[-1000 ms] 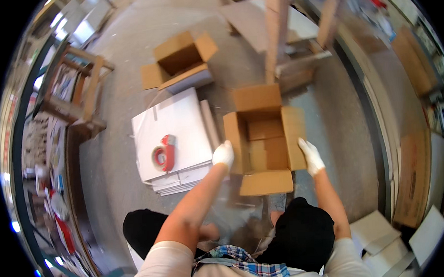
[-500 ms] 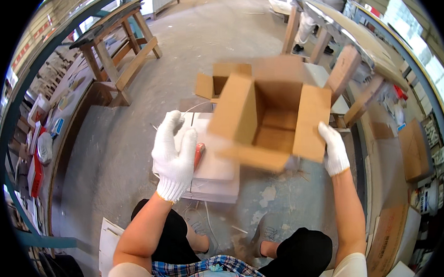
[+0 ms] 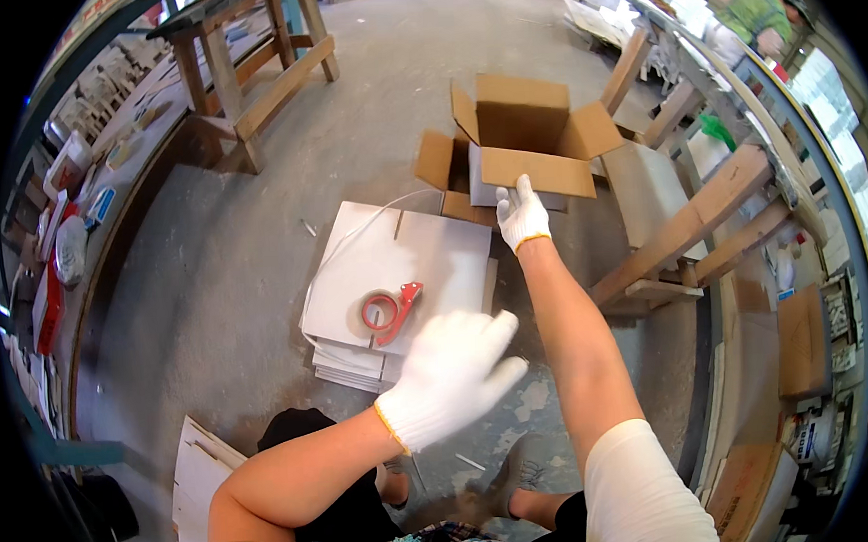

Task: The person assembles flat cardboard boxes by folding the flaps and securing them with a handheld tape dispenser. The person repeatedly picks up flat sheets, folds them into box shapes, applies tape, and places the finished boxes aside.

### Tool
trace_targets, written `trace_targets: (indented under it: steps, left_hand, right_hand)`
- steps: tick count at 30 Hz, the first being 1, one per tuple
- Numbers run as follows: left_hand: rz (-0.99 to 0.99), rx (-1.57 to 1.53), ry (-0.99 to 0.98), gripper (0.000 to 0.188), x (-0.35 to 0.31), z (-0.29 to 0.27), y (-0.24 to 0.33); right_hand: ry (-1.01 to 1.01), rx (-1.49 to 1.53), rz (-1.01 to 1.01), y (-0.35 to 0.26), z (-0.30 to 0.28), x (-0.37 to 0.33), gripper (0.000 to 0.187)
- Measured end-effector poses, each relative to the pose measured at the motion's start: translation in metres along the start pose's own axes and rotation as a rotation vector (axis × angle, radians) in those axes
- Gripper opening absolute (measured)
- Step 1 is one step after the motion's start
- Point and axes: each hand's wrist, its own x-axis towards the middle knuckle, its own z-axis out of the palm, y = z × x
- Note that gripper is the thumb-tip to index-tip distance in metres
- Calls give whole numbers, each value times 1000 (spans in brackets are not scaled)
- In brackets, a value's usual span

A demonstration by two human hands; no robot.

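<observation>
My right hand, in a white knit glove, reaches forward to an open cardboard box. Its fingers are stretched out and lie against the box's near flap. The box stands upright beyond the stack, flaps spread. My left hand, gloved too and slightly blurred, hovers over the near right edge of a stack of flat white cardboard sheets. Thumb and fingers are apart, with nothing between them. A red tape dispenser with its roll lies on the stack, just beyond the left hand.
A second open carton stands left of the box, partly hidden by it. Wooden trestles stand at the far left. A wood-legged workbench runs along the right, with a person in green behind it. White strapping loops over the stack.
The box has moved forward and left, down beside the other carton. My right hand went from its side flap to its near flap. My left hand moved right and nearer to me, uncovering the tape dispenser.
</observation>
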Motion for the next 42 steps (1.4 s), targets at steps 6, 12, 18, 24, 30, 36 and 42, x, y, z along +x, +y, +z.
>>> trace_targets:
  steps: [6, 12, 18, 24, 30, 36, 42]
  left_hand:
    - [29, 25, -168, 31, -19, -2, -10]
    - [44, 106, -423, 36, -31, 5, -17]
    - [66, 185, -496, 40, -42, 7, -29]
    - [24, 182, -520, 41, -36, 5, -27]
    - [-3, 181, -531, 34, -33, 12, -35]
    - [-53, 238, -492, 30, -29, 10, -43]
    - [-229, 346, -415, 44, -17, 26, -70]
  right_hand:
    - [-196, -241, 64, 23, 9, -27, 41]
    - [-47, -843, 124, 49, -66, -47, 21]
    - [121, -1686, 110, 135, -157, -102, 81]
    - [232, -1649, 243, 145, -130, -129, 78]
    - [22, -831, 291, 144, -154, -146, 57]
    - [-9, -569, 232, 93, -147, -190, 46]
    - [5, -803, 42, 4, -111, -215, 40]
